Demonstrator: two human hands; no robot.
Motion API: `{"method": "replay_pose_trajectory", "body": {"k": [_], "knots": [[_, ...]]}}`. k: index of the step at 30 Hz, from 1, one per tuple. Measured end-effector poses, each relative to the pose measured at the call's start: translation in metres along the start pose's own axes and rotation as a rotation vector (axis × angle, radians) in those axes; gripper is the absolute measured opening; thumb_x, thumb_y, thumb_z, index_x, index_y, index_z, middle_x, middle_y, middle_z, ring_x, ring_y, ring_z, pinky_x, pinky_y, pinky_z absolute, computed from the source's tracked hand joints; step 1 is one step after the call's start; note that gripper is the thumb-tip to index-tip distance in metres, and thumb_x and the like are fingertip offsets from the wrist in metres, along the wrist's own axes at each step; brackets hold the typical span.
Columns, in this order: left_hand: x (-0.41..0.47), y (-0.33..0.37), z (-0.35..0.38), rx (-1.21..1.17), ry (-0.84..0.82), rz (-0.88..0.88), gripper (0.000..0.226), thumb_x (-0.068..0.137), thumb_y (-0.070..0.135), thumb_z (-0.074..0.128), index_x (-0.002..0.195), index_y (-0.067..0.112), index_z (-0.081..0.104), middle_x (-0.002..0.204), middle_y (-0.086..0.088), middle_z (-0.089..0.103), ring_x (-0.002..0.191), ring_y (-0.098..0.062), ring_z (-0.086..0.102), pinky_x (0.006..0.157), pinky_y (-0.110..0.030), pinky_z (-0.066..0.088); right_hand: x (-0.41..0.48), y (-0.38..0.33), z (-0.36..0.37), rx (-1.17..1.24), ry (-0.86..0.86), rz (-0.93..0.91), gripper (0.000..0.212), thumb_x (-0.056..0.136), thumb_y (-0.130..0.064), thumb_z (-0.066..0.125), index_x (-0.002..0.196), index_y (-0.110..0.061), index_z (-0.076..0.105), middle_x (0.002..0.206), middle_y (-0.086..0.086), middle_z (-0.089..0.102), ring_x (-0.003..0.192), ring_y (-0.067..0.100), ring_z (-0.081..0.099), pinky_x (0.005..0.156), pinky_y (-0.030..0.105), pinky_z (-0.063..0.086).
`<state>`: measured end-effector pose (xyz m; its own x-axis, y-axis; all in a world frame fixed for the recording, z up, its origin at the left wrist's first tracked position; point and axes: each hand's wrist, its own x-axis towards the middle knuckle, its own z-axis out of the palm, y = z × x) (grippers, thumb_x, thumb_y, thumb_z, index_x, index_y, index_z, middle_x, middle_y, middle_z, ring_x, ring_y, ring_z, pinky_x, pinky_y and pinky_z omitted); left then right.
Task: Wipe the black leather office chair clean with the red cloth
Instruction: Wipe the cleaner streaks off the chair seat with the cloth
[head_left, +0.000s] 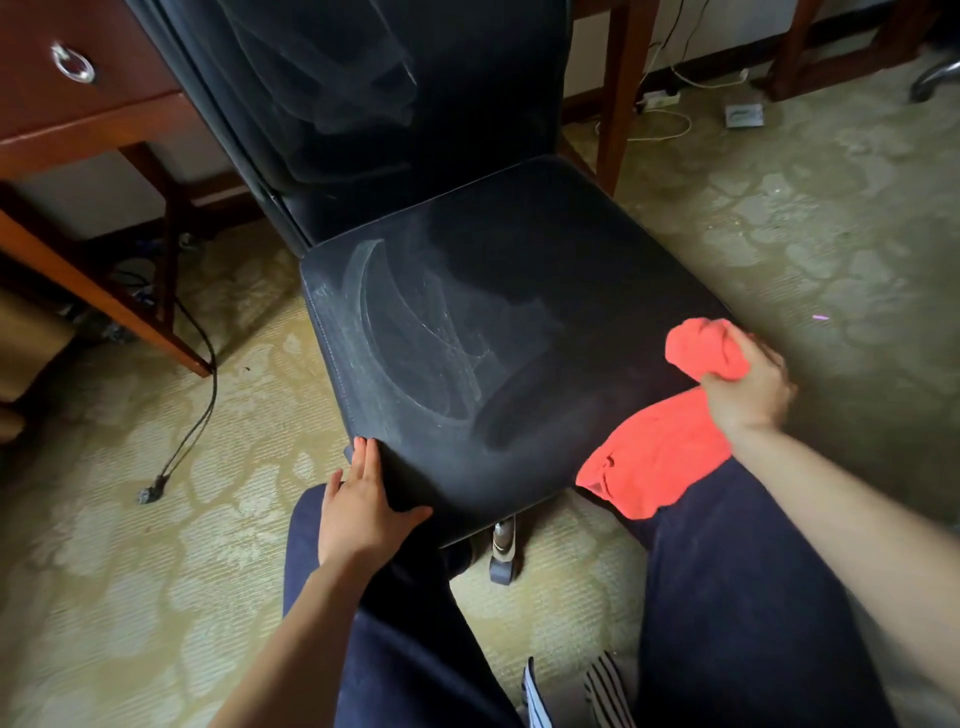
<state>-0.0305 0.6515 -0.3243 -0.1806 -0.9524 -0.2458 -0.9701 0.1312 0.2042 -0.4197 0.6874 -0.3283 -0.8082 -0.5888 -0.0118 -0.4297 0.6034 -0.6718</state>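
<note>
Trousers (737, 597), dark, fill the near edge of the view, with the person close up against the front of the chair (519, 291). The left hand (363, 506) lies flat on the seat's near left corner, fingers straight along the side edge and thumb spread over the front. Its grip is open and holds nothing, and it seems to steady the chair. The right hand (748, 387) is at the seat's near right edge, its grip closed round the cloth (665, 457). A wad bulges out past the fist, and the rest hangs off the seat onto the right thigh.

The step in hand looks like wiping the seat, partly done. The right half shows dark and clean, while the left half carries a grey dusty film with curved streaks. The next move likely calls for pressing the wad down and sweeping it left across that film, while the left hand keeps the chair from rolling on its caster (503, 553). The backrest (363, 104) bears pale smears too, so it appears to be left to do.

Patterned carpet (130, 597) covers the floor. A black cable (205, 395) trails across it from under a wooden bench (104, 119) with a ring-pull drawer. Beyond the chair, white leads and a power strip (658, 98) lie by the wall.
</note>
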Motion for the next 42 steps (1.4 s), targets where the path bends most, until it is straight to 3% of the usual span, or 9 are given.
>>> {"method": "replay_pose_trajectory", "body": {"k": [4,7,15,22,29,31,34,39,42], "knots": [[-0.001,0.001,0.002,0.013,0.0,0.031,0.1,0.066,0.058,0.071,0.142,0.011,0.026,0.153,-0.008,0.03,0.13,-0.025,0.044,0.11,-0.033,0.028,0.002,-0.002,0.014,-0.084,-0.168,0.153,0.064,0.078,-0.028,0.06,0.139,-0.035,0.041,0.136,0.011,0.05,0.119,0.04,0.049,0.095,0.04,0.041],[-0.002,0.004,0.001,0.01,0.033,0.007,0.098,0.063,0.06,0.071,0.139,0.014,0.03,0.149,-0.002,0.037,0.119,-0.027,0.048,0.097,-0.033,0.039,-0.015,-0.015,0.025,-0.19,-0.243,0.141,0.077,0.081,-0.016,0.065,0.147,-0.033,0.029,0.148,0.007,0.036,0.13,0.038,0.036,0.099,0.04,0.038],[-0.005,0.009,-0.01,0.081,-0.062,0.049,0.11,0.069,0.056,0.071,0.15,0.013,0.011,0.16,-0.005,0.013,0.134,-0.023,0.037,0.107,-0.028,0.03,-0.08,-0.034,0.039,-0.342,-0.354,-0.079,0.076,0.08,-0.019,0.065,0.145,-0.037,0.03,0.149,-0.004,0.033,0.124,0.034,0.041,0.097,0.038,0.039],[-0.011,0.013,-0.014,0.146,-0.128,0.075,0.117,0.073,0.055,0.07,0.151,0.007,-0.003,0.16,-0.013,0.0,0.145,-0.024,0.02,0.115,-0.029,0.018,-0.157,-0.063,0.048,-0.327,-0.51,-0.251,0.072,0.078,-0.017,0.061,0.137,-0.047,0.034,0.148,-0.017,0.028,0.11,0.024,0.047,0.073,0.028,0.044],[-0.014,0.016,-0.013,0.177,-0.132,0.062,0.114,0.077,0.056,0.064,0.151,0.004,-0.006,0.159,-0.017,-0.005,0.147,-0.023,0.013,0.117,-0.03,0.013,-0.166,-0.064,0.039,0.011,-0.866,-0.338,0.068,0.068,-0.012,0.06,0.124,-0.049,0.054,0.126,-0.022,0.059,0.116,0.006,0.056,0.092,0.025,0.049],[-0.014,0.016,-0.012,0.173,-0.129,0.062,0.113,0.077,0.055,0.064,0.151,0.005,-0.006,0.159,-0.017,-0.004,0.147,-0.023,0.013,0.117,-0.03,0.013,-0.153,-0.055,0.032,0.221,-0.791,-0.335,0.067,0.06,-0.013,0.057,0.119,-0.042,0.062,0.123,-0.021,0.061,0.117,-0.001,0.055,0.099,0.022,0.045],[-0.014,0.017,-0.012,0.183,-0.108,0.077,0.111,0.078,0.054,0.064,0.151,0.005,-0.005,0.159,-0.017,-0.003,0.147,-0.023,0.014,0.116,-0.029,0.013,-0.102,-0.043,0.019,0.462,-0.43,-0.304,0.069,0.059,-0.002,0.055,0.122,-0.029,0.058,0.125,-0.008,0.059,0.121,0.012,0.055,0.107,0.026,0.038],[-0.011,0.019,-0.014,0.175,-0.098,0.095,0.103,0.08,0.052,0.063,0.15,0.007,0.003,0.16,-0.016,0.002,0.142,-0.025,0.026,0.112,-0.027,0.019,0.013,-0.026,0.003,0.272,0.102,-0.018,0.057,0.075,-0.005,0.06,0.127,-0.027,0.059,0.12,0.006,0.065,0.114,0.027,0.058,0.1,0.035,0.043],[-0.011,0.019,-0.015,0.174,-0.098,0.099,0.101,0.079,0.052,0.063,0.15,0.007,0.006,0.16,-0.016,0.005,0.14,-0.025,0.03,0.111,-0.026,0.021,0.047,-0.013,0.004,0.094,0.029,0.156,0.055,0.081,-0.012,0.056,0.134,-0.027,0.051,0.128,0.011,0.059,0.122,0.032,0.051,0.103,0.037,0.039]]}}
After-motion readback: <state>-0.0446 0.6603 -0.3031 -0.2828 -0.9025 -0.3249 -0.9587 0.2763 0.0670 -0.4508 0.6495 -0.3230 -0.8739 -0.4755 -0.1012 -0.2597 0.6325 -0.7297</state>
